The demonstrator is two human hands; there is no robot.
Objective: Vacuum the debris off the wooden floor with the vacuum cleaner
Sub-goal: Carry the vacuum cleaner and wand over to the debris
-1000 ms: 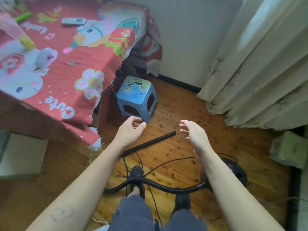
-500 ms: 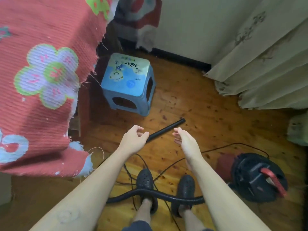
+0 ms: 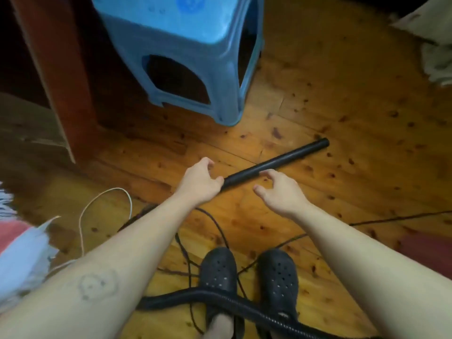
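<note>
Lying on the floor (image 3: 342, 94), the tube (image 3: 293, 156) has the left hand (image 3: 200, 182) curled at its end, grip unclear. Right hand (image 3: 281, 192) hangs spread beside.

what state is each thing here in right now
black tube: lying flat, not lifted
left hand: at the tube's near end, grip unclear
right hand: above the tube, fingers loosely curled, empty
blue stool: upright
hose: lying across the shoes
wooden floor: dotted with dark specks
</note>
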